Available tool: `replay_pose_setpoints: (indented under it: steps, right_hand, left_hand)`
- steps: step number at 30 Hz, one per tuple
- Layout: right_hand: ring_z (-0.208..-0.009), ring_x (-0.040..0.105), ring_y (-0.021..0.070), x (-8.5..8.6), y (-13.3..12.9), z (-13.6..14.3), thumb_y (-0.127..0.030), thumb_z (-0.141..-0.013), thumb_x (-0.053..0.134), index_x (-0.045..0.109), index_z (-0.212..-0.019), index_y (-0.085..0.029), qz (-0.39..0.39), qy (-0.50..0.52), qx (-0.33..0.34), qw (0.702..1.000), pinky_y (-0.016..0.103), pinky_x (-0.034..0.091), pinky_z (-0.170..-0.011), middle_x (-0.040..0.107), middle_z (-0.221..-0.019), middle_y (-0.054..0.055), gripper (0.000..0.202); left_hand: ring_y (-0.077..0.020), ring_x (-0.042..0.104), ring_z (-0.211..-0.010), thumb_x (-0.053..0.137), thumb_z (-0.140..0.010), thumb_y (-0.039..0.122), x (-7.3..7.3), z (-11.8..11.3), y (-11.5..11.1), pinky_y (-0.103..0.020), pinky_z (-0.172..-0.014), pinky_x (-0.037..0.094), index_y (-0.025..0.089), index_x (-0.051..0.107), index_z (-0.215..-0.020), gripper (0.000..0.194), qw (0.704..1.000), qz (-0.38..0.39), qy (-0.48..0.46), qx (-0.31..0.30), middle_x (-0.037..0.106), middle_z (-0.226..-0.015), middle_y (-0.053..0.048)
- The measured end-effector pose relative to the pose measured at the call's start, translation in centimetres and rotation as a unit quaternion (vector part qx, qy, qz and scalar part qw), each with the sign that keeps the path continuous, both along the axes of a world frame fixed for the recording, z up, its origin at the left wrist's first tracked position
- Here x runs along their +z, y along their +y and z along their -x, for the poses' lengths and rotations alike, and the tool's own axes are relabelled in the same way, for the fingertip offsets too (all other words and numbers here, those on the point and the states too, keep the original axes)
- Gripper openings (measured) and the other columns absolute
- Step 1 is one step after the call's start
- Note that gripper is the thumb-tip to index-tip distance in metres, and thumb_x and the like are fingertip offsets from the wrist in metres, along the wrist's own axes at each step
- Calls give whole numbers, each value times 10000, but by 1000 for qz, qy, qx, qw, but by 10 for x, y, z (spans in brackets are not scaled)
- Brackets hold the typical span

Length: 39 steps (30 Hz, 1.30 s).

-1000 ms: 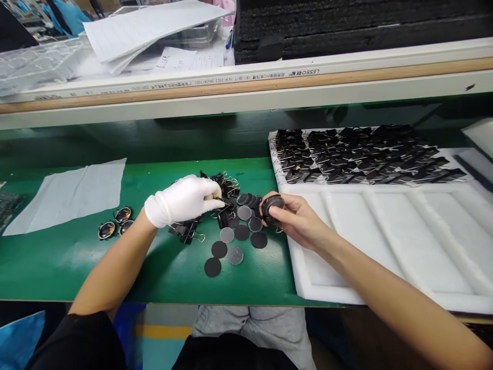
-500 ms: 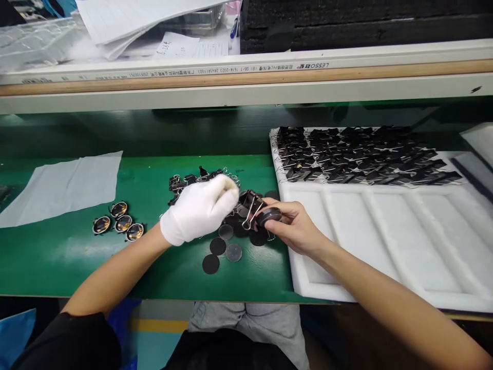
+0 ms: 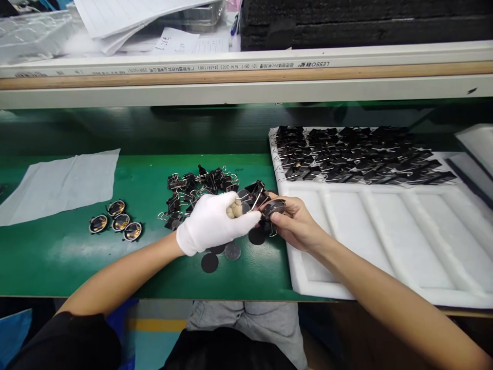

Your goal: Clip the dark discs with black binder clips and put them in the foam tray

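My right hand (image 3: 295, 221), bare, holds a round black part (image 3: 274, 208) with black binder clips (image 3: 257, 192) clamped on it. My left hand (image 3: 217, 218), in a white glove, reaches to the same part, its thumb and fingers around the clip handles at the part's left side. Whether it grips one of them firmly is hard to see. Beneath and beside the hands lie black discs (image 3: 210, 262) and a greyish disc (image 3: 232, 251). A pile of loose binder clips (image 3: 188, 184) sits just behind my left hand.
Several round parts with amber faces (image 3: 120, 222) lie at the left, near a white sheet (image 3: 77, 180). On the right, a white foam tray (image 3: 346, 205) carries rows of clipped black parts (image 3: 358, 154) at its back. A ledge (image 3: 246, 92) crosses behind.
My left hand has moved right and opened from a closed pinch, its thumb now at the clips. More of the clip pile shows behind it. My right hand still holds the part.
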State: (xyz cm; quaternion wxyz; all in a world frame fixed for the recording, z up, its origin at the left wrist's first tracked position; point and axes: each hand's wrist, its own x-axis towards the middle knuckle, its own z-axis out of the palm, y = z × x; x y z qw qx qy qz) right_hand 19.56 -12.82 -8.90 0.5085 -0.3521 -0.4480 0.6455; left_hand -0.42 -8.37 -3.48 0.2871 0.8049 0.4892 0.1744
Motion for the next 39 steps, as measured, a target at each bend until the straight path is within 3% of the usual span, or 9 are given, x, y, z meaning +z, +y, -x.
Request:
replay_pose_setpoints:
  steps: [4, 8, 11, 15, 20, 26, 32, 36, 39]
  right_hand:
    - [-874, 674, 206, 9, 4, -5, -500, -801, 827, 784, -881, -206, 7, -12, 35, 999, 324, 585, -713, 694, -1058, 87, 308]
    - [-777, 659, 177, 22, 15, -27, -426, -831, 811, 753, -951, -206, -32, -168, -28, 985, 278, 541, -657, 713, -843, 41, 257]
    - [-841, 696, 204, 29, 23, -47, -328, -732, 874, 753, -953, -205, -62, -256, -40, 964, 313, 567, -742, 759, -907, 46, 281]
    - [-782, 708, 196, 33, 22, -59, -283, -677, 868, 764, -882, -216, -67, -284, 41, 956, 297, 558, -700, 771, -857, 20, 240]
    - [-736, 692, 177, 35, 17, -55, -247, -704, 819, 797, -887, -210, -88, -314, 139, 935, 268, 528, -647, 771, -833, 5, 188]
    - [-805, 690, 174, 37, 15, -52, -233, -725, 791, 798, -942, -170, -88, -357, 175, 914, 252, 505, -686, 774, -890, 17, 226]
    - [-699, 627, 130, 32, 14, -51, -201, -717, 780, 779, -906, -170, -107, -360, 190, 907, 225, 435, -605, 728, -782, -20, 192]
    - [-674, 612, 116, 29, 13, -52, -190, -723, 788, 750, -890, -171, -135, -353, 164, 911, 216, 437, -590, 705, -760, -34, 172]
    - [-772, 688, 144, 24, 12, -48, -202, -743, 811, 717, -1041, -179, -227, -350, 65, 906, 239, 502, -672, 747, -893, -3, 313]
  left_hand:
    - [-102, 362, -508, 538, -779, 507, 1, 6, 10, -259, -524, 305, 220, 391, -563, 388, 1000, -16, -8, -5, 394, -489, 42]
    - [-90, 350, -513, 526, -827, 493, 2, 15, 18, -246, -506, 278, 208, 370, -555, 424, 999, 25, 15, -45, 382, -500, 50]
    - [-83, 354, -490, 540, -856, 509, -1, 18, 16, -235, -485, 274, 205, 371, -555, 459, 992, 76, 42, -92, 391, -477, 60]
    - [-77, 378, -441, 553, -878, 494, -2, 15, 7, -223, -461, 273, 208, 373, -553, 468, 981, 135, 45, -134, 410, -430, 67]
    - [-68, 379, -378, 543, -897, 494, 3, 14, -3, -214, -435, 294, 211, 369, -543, 486, 970, 168, 52, -170, 418, -381, 72]
    - [-69, 424, -352, 554, -902, 491, 4, 12, -6, -196, -408, 335, 211, 413, -559, 465, 956, 235, 69, -161, 464, -375, 78]
    - [-63, 419, -362, 563, -898, 474, 2, 11, -4, -198, -423, 319, 206, 400, -558, 463, 956, 226, 81, -172, 445, -380, 80]
    - [-77, 474, -424, 594, -891, 476, 5, 15, -2, -208, -472, 362, 194, 511, -611, 406, 965, 179, 82, -171, 527, -455, 64]
    - [-125, 625, -527, 458, -976, 551, 8, 16, 1, -235, -540, 450, 182, 659, -865, 435, 964, 228, 18, -132, 690, -629, 4]
